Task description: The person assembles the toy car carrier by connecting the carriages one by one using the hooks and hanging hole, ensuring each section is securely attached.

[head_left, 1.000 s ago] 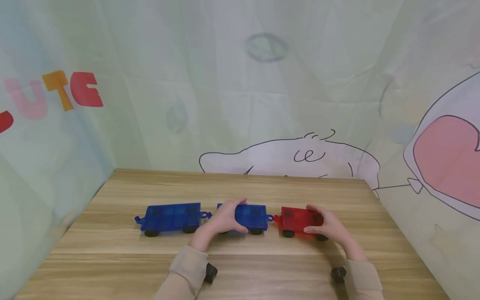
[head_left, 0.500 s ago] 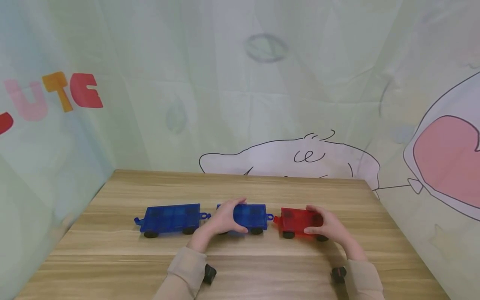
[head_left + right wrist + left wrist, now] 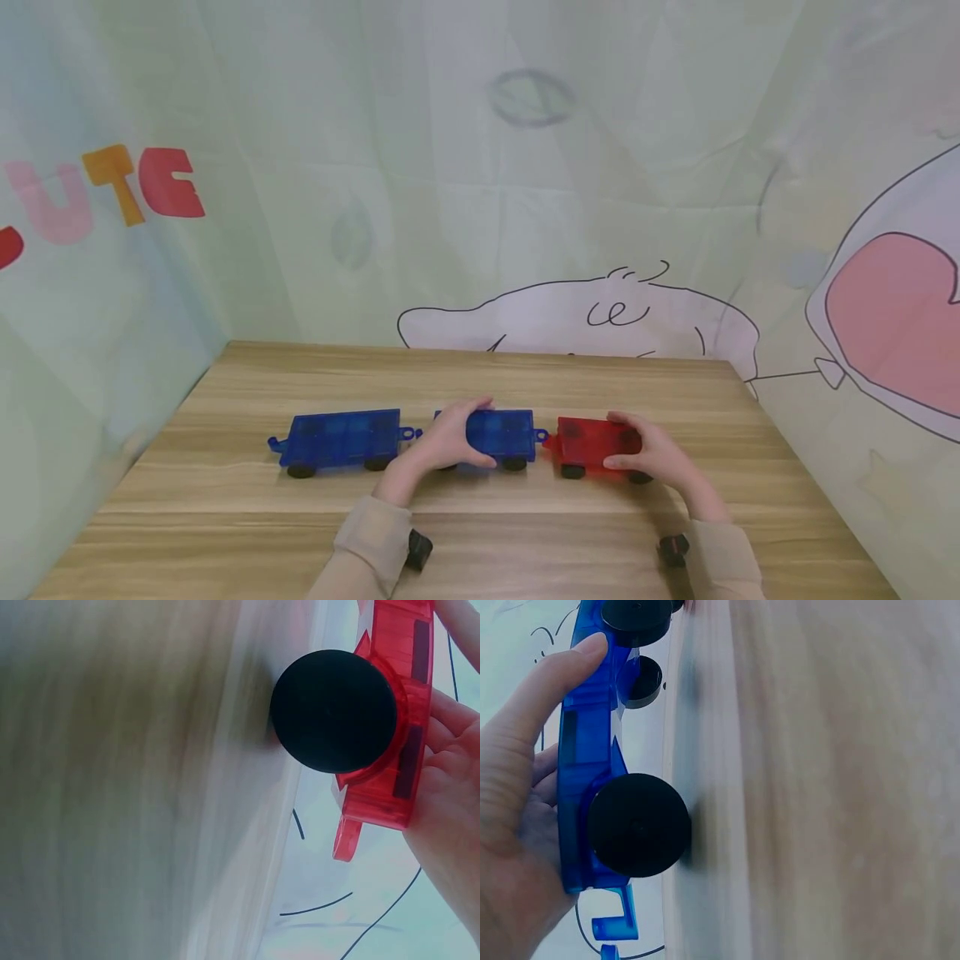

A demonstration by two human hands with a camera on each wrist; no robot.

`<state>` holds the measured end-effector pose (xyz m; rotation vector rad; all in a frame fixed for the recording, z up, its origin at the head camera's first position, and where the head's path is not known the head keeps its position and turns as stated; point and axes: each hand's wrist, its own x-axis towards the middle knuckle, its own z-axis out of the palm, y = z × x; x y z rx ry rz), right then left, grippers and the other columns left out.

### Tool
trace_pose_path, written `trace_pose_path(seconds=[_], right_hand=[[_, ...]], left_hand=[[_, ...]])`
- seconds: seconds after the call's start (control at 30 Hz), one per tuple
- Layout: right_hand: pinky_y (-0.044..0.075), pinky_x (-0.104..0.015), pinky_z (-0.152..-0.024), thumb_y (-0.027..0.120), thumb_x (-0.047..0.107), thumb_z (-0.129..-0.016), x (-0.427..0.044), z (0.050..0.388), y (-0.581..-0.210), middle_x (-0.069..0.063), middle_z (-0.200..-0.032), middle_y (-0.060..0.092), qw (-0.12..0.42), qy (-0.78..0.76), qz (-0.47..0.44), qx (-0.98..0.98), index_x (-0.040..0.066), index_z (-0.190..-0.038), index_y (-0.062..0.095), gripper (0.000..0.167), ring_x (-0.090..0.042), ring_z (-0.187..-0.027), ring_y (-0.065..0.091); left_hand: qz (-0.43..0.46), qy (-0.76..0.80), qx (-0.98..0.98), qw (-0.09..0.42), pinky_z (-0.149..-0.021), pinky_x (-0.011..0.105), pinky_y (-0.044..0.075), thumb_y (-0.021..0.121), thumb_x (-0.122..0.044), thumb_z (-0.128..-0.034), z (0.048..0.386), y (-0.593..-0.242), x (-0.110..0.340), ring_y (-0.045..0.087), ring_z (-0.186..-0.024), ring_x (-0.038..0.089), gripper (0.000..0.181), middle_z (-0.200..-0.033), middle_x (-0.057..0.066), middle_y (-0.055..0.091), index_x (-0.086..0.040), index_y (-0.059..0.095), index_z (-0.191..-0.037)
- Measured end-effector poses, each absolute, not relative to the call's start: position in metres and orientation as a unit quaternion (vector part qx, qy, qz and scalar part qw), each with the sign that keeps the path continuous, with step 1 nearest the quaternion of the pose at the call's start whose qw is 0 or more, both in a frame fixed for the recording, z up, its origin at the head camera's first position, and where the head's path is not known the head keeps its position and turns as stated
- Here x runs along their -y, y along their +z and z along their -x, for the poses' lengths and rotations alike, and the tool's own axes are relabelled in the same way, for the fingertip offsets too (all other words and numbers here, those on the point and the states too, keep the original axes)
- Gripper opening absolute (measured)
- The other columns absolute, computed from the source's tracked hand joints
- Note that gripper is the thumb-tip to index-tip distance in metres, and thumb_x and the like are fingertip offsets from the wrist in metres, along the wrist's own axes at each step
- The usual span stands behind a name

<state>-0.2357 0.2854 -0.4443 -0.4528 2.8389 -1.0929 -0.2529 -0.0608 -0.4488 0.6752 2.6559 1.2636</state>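
In the head view, three toy train cars stand in a row on the wooden table. My left hand (image 3: 447,439) grips the middle blue toy train car (image 3: 512,433), thumb on the near side and fingers on the far side. Around the right end of the red toy train car (image 3: 587,442) my right hand (image 3: 654,452) holds it the same way. The red car's left hook (image 3: 550,442) meets the blue car's ring (image 3: 541,436); whether they are linked I cannot tell. Both wrist views show black wheels, including the red car's wheel (image 3: 334,711), at the table surface.
Left of my left hand stands a longer blue toy train car (image 3: 345,438), its ring end close to the middle car's hook. The wooden table (image 3: 525,533) ends at a printed curtain (image 3: 450,208) behind and at both sides. Black wrist devices sit under both cuffs.
The red car has shifted slightly left with my right hand, bringing its hook up against the middle blue car's ring. My left hand and the blue cars stay nearly in place.
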Motion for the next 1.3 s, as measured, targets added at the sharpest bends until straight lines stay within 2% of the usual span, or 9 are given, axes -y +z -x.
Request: trace_pose_path(seconds=[1.3], right_hand=[[0.040, -0.058, -0.106, 0.083, 0.023, -0.077, -0.2791, 0.2386, -0.4461, -0.024, -0.136, 0.055, 0.043, -0.361, 0.154, -0.919, -0.006, -0.137, 0.049, 0.075, -0.040, -0.124, 0.051]], left_hand=[[-0.230, 0.411, -0.880, 0.068, -0.114, 0.058, 0.032, 0.090, -0.023, -0.0691, 0.2531, -0.4481, 0.0615, 0.042, -0.138, 0.036, 0.093, -0.141, 0.013, 0.055, -0.003, 0.042, -0.146]])
